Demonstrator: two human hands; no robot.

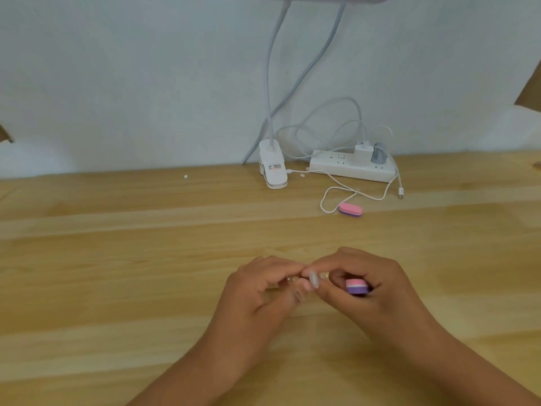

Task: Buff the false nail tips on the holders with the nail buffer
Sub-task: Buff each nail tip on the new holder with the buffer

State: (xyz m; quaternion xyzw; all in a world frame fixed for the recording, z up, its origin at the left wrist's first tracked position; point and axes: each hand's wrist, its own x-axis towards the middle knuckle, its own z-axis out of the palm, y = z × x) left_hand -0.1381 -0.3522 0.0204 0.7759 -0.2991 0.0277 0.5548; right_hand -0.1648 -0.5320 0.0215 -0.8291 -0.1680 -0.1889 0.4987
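A pale, translucent false nail tip (314,279) stands between my two hands, low over the wooden table (117,259). My left hand (260,291) pinches its clear holder (291,279), which is mostly hidden by the fingers. My right hand (363,279) touches the tip with thumb and forefinger and keeps a small pink, white and purple nail buffer (356,286) tucked in its curled fingers. A second pink and purple buffer (350,210) lies farther back on the table.
At the back stand a white clip-on lamp base (272,168) with its gooseneck, and a white power strip (351,167) holding two plugs. Loose white cables (336,197) trail onto the table near the second buffer. The wall is close behind.
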